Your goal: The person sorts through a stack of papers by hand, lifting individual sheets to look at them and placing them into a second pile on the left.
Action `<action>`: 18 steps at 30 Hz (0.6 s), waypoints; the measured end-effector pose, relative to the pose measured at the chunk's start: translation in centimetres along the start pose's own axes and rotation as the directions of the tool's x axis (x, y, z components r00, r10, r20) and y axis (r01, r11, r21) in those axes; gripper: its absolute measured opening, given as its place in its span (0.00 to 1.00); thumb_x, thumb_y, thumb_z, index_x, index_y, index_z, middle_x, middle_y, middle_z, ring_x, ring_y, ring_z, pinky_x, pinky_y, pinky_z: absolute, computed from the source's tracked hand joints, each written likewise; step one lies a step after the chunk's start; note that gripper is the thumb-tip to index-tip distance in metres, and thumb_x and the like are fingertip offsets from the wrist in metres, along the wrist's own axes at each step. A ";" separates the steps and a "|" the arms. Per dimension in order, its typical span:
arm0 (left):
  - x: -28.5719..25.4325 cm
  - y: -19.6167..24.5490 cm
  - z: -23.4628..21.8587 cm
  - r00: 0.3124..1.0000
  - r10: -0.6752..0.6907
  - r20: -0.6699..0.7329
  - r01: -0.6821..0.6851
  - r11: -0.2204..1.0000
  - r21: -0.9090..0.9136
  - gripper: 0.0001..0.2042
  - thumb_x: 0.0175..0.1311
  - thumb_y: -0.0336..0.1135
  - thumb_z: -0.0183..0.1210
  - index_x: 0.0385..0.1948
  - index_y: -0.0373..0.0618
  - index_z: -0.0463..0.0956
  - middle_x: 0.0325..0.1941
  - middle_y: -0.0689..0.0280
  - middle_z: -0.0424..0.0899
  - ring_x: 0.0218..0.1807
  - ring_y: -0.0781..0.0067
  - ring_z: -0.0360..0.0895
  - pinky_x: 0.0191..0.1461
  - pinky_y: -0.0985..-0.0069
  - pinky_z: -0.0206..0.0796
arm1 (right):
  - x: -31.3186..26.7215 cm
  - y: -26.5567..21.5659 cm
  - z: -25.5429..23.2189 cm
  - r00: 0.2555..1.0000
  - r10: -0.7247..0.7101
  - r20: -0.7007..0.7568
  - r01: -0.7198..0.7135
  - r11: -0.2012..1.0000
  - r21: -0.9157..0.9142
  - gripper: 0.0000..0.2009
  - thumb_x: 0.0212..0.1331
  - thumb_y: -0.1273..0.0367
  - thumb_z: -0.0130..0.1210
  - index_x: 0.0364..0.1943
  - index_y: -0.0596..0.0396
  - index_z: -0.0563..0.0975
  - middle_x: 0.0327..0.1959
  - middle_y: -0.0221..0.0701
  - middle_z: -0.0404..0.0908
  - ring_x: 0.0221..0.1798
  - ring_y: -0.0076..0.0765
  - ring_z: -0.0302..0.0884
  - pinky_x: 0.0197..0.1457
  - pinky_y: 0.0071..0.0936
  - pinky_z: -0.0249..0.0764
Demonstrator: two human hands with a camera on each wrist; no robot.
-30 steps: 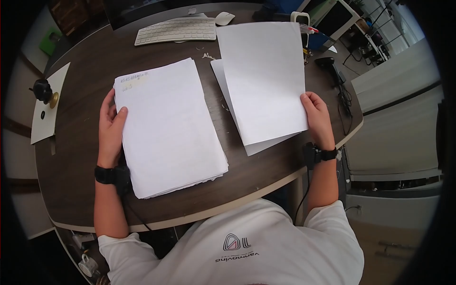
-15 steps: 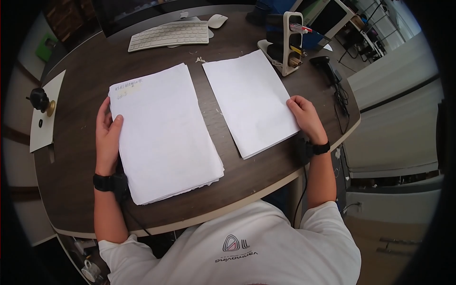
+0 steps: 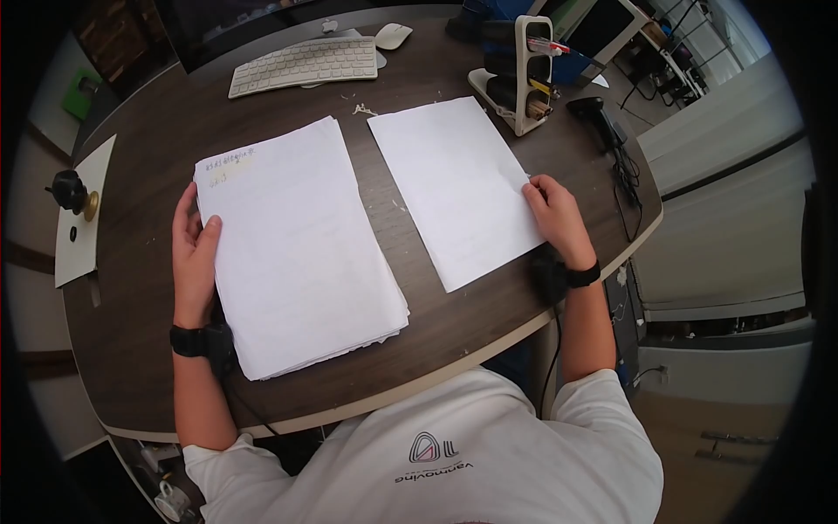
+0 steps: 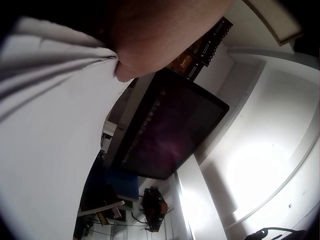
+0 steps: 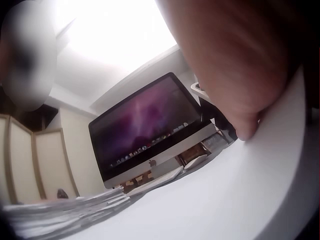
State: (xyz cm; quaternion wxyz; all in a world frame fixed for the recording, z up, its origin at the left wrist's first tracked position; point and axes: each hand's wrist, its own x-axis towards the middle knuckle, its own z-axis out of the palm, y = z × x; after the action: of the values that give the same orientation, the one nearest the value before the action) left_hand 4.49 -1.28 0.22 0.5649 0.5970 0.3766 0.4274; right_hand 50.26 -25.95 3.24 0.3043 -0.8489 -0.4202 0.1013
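Observation:
A thick stack of white paper (image 3: 301, 262) lies on the desk at the left, with small handwriting at the top left of its top sheet. My left hand (image 3: 194, 258) holds the stack's left edge, thumb over the top and fingers along the side. In the left wrist view, sheet edges of the stack (image 4: 55, 65) bunch beside that hand (image 4: 150, 35). To the right lies a blank white sheet (image 3: 458, 192), its right edge pinched by my right hand (image 3: 559, 218). The right wrist view shows that thumb (image 5: 245, 127) on the sheet (image 5: 200, 200).
Behind the papers are a keyboard (image 3: 305, 65), a mouse (image 3: 394, 36) and a monitor (image 5: 145, 125). A white holder with pens (image 3: 532, 79) stands at the back right, near a black corded device (image 3: 598, 122). Paper scraps (image 3: 362, 110) lie between. A black-knobbed object (image 3: 70, 189) sits far left.
My right hand has lowered the raised sheet onto the paper beneath it, so the two now line up. The pen holder has come into full view. My left hand stays on the stack.

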 end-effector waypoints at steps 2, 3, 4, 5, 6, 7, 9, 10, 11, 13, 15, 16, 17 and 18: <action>-0.1 -0.1 -0.1 1.000 -0.008 0.002 0.008 1.000 0.005 0.31 0.76 0.28 0.54 0.78 0.38 0.53 0.63 0.52 0.78 0.61 0.70 0.78 0.65 0.73 0.71 | -0.8 -1.4 -0.3 1.000 0.009 -0.025 -0.011 0.998 -0.061 0.15 0.69 0.61 0.59 0.48 0.61 0.81 0.35 0.45 0.84 0.39 0.47 0.83 0.46 0.37 0.77; -0.1 -0.1 -0.1 1.000 0.000 0.000 0.000 1.000 0.007 0.31 0.76 0.28 0.53 0.77 0.38 0.53 0.63 0.52 0.79 0.60 0.71 0.78 0.64 0.73 0.71 | -1.4 -2.4 -0.6 0.998 0.009 -0.067 -0.022 0.979 -0.203 0.17 0.69 0.60 0.60 0.51 0.60 0.80 0.41 0.47 0.85 0.44 0.50 0.83 0.48 0.40 0.77; 0.0 -0.1 0.0 1.000 0.010 -0.002 -0.010 1.000 0.009 0.31 0.76 0.28 0.53 0.77 0.38 0.53 0.63 0.52 0.79 0.60 0.71 0.79 0.64 0.73 0.72 | -2.0 -3.3 -0.9 0.994 0.001 -0.109 -0.038 0.940 -0.340 0.20 0.68 0.58 0.61 0.55 0.58 0.80 0.46 0.48 0.85 0.48 0.53 0.83 0.51 0.43 0.78; 0.0 -0.1 0.0 1.000 0.010 -0.003 -0.010 1.000 0.009 0.31 0.76 0.28 0.53 0.77 0.38 0.53 0.63 0.52 0.79 0.60 0.71 0.79 0.64 0.73 0.72 | -2.6 -4.2 -1.3 0.994 0.000 -0.109 -0.037 0.940 -0.340 0.20 0.68 0.58 0.61 0.55 0.58 0.80 0.46 0.48 0.85 0.48 0.53 0.83 0.51 0.43 0.78; 0.0 -0.1 -0.1 1.000 0.015 -0.005 -0.015 1.000 0.013 0.30 0.76 0.28 0.53 0.77 0.38 0.53 0.62 0.52 0.79 0.60 0.71 0.79 0.63 0.74 0.72 | -3.2 -5.0 -1.7 0.993 -0.089 -0.076 0.054 0.926 -0.374 0.24 0.66 0.56 0.62 0.58 0.58 0.78 0.52 0.50 0.82 0.53 0.56 0.81 0.55 0.45 0.77; 0.0 -0.2 -0.1 1.000 0.018 -0.005 -0.018 1.000 0.018 0.30 0.76 0.28 0.53 0.77 0.38 0.53 0.62 0.53 0.79 0.60 0.71 0.79 0.63 0.74 0.72 | -3.7 -5.4 -1.8 0.984 -0.173 -0.038 0.143 0.903 -0.404 0.28 0.65 0.54 0.63 0.61 0.58 0.76 0.59 0.52 0.80 0.57 0.58 0.79 0.59 0.48 0.77; -0.1 -0.1 0.0 1.000 0.007 -0.005 -0.007 1.000 0.018 0.30 0.76 0.28 0.53 0.77 0.38 0.53 0.62 0.53 0.79 0.60 0.71 0.79 0.63 0.74 0.72 | -4.5 -5.0 -1.2 0.982 -0.191 -0.003 0.172 0.890 -0.423 0.30 0.63 0.52 0.64 0.63 0.59 0.75 0.62 0.54 0.77 0.61 0.62 0.77 0.62 0.49 0.76; -0.1 0.0 0.1 1.000 0.003 -0.010 -0.003 1.000 0.019 0.30 0.76 0.29 0.53 0.77 0.38 0.53 0.62 0.53 0.79 0.60 0.71 0.79 0.63 0.74 0.72 | -4.7 -4.7 -0.9 0.976 -0.215 0.029 0.206 0.876 -0.437 0.33 0.62 0.50 0.65 0.64 0.60 0.75 0.65 0.57 0.73 0.64 0.65 0.74 0.65 0.50 0.74; -0.1 0.1 0.1 1.000 0.004 -0.008 -0.004 1.000 0.018 0.30 0.76 0.29 0.53 0.77 0.38 0.53 0.62 0.53 0.79 0.60 0.71 0.79 0.63 0.74 0.72 | -4.7 -4.4 -0.5 0.985 -0.168 0.047 0.171 0.882 -0.440 0.36 0.61 0.49 0.66 0.66 0.61 0.74 0.67 0.59 0.71 0.65 0.68 0.73 0.68 0.50 0.73; -0.1 0.1 0.2 1.000 0.009 -0.017 -0.009 1.000 0.012 0.30 0.76 0.29 0.54 0.77 0.38 0.53 0.62 0.53 0.80 0.60 0.71 0.79 0.63 0.74 0.72 | -4.8 -4.2 -0.2 0.990 -0.133 0.057 0.144 0.893 -0.426 0.36 0.61 0.49 0.66 0.65 0.61 0.74 0.67 0.59 0.71 0.65 0.68 0.73 0.67 0.50 0.73; -0.1 0.0 0.1 1.000 0.010 -0.016 -0.010 1.000 0.008 0.31 0.76 0.29 0.54 0.77 0.38 0.53 0.62 0.53 0.80 0.60 0.71 0.79 0.63 0.74 0.72 | -5.0 -4.3 0.0 0.992 -0.099 0.076 0.121 0.903 -0.412 0.35 0.61 0.49 0.66 0.65 0.61 0.74 0.67 0.58 0.71 0.65 0.67 0.73 0.67 0.51 0.73; -0.1 0.0 0.1 1.000 0.009 -0.008 -0.009 1.000 0.006 0.31 0.76 0.29 0.54 0.77 0.38 0.53 0.62 0.53 0.79 0.60 0.71 0.79 0.63 0.73 0.72 | -5.2 -4.5 0.0 0.991 -0.100 0.084 0.125 0.907 -0.403 0.36 0.61 0.49 0.66 0.65 0.61 0.74 0.67 0.59 0.71 0.65 0.68 0.73 0.67 0.50 0.73; -0.2 0.0 0.1 1.000 0.006 -0.009 -0.006 1.000 0.007 0.31 0.76 0.29 0.54 0.77 0.38 0.53 0.62 0.53 0.79 0.60 0.71 0.79 0.63 0.73 0.72 | -5.4 -4.6 0.0 0.991 -0.100 0.090 0.128 0.911 -0.393 0.36 0.60 0.48 0.66 0.66 0.61 0.74 0.67 0.59 0.71 0.65 0.68 0.73 0.67 0.50 0.73; -0.2 0.1 0.1 1.000 0.005 -0.010 -0.005 1.000 0.019 0.31 0.76 0.28 0.54 0.78 0.38 0.52 0.62 0.53 0.79 0.60 0.71 0.79 0.64 0.73 0.72 | -5.5 -4.5 0.0 0.991 -0.098 0.091 0.126 0.911 -0.392 0.36 0.60 0.48 0.66 0.66 0.61 0.74 0.67 0.59 0.71 0.65 0.68 0.73 0.67 0.50 0.73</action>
State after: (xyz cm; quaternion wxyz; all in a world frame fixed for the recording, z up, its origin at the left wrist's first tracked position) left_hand 4.56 -1.51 0.27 0.5564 0.6011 0.3819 0.4282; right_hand 43.83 -28.12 5.49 0.1164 -0.8633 -0.4904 0.0259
